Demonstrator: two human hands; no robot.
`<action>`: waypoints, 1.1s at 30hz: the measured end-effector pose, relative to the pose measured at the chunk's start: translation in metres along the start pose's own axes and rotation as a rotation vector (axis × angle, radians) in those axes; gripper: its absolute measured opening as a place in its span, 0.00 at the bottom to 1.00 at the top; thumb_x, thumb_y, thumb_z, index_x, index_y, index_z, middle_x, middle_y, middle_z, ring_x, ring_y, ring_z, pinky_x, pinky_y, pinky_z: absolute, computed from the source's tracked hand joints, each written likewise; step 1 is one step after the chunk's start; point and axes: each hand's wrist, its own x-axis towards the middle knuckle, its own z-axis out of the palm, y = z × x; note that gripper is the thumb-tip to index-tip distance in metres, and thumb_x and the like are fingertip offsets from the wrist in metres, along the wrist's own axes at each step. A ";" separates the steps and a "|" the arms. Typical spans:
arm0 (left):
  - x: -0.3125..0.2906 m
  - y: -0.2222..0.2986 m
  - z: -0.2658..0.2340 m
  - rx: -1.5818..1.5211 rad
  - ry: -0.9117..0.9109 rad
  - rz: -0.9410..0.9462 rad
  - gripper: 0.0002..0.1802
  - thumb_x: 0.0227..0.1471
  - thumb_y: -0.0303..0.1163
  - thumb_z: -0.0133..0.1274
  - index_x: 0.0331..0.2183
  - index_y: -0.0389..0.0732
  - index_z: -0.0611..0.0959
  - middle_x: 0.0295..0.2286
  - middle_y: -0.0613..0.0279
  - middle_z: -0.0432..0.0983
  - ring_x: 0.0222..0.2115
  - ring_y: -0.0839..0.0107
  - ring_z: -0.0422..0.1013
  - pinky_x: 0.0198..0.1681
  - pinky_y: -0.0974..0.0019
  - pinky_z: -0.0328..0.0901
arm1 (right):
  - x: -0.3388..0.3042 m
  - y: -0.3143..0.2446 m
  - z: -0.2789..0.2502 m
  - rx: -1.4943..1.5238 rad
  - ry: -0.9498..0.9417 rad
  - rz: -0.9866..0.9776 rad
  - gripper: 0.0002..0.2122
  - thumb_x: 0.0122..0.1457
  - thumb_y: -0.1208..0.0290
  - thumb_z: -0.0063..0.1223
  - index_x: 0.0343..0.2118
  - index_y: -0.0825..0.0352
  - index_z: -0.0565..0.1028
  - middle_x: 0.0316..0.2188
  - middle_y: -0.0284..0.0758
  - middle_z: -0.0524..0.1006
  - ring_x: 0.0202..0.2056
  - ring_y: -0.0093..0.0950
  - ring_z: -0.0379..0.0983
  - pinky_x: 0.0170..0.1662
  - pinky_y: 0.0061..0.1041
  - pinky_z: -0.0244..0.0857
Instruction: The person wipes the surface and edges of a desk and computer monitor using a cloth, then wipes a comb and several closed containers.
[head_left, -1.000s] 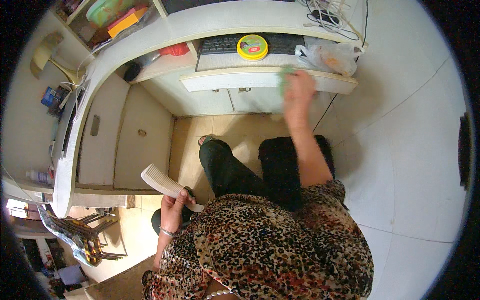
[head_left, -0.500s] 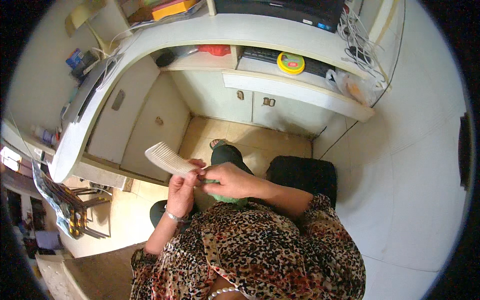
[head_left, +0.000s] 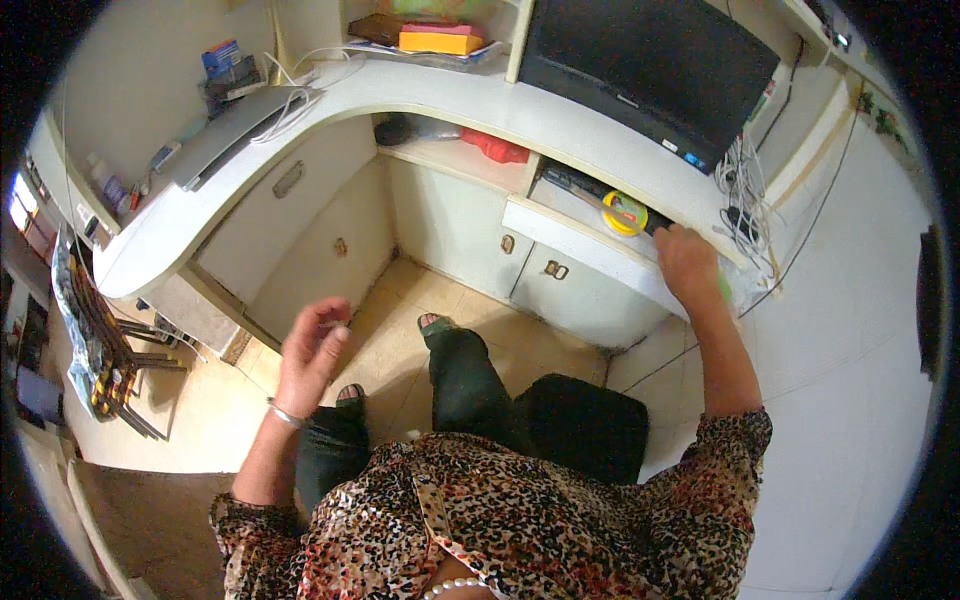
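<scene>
My right hand (head_left: 685, 262) reaches out to the pull-out shelf (head_left: 560, 232) under the desk, palm down, fingers curled. A sliver of a green object (head_left: 722, 288) shows at the hand's outer edge; most of it is hidden. A round yellow tin (head_left: 625, 212) and a dark keyboard (head_left: 580, 185) lie just left of that hand. My left hand (head_left: 315, 350) is raised over my knee with fingers loosely apart and nothing in it. A bangle (head_left: 287, 414) sits on its wrist. I am seated, in dark trousers and a leopard-print top.
A curved white desk (head_left: 300, 140) wraps around the front and left, with cupboard doors (head_left: 545, 270) below. A dark monitor (head_left: 650, 60) stands on top, tangled cables (head_left: 745, 190) to its right. A red item (head_left: 497, 148) lies on an inner shelf. A metal rack (head_left: 100, 340) is at far left.
The white comb has gone from my left hand, which now hangs open. My right hand has moved from my lap back up to the pull-out shelf, the green object with it.
</scene>
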 end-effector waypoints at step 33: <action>0.117 0.042 -0.199 1.518 0.154 0.067 0.35 0.51 0.44 0.60 0.58 0.45 0.68 0.56 0.57 0.65 0.59 0.57 0.60 0.60 0.52 0.56 | 0.180 -0.001 0.071 0.562 0.070 0.299 0.27 0.61 0.54 0.50 0.56 0.70 0.70 0.53 0.52 0.72 0.56 0.46 0.68 0.60 0.38 0.58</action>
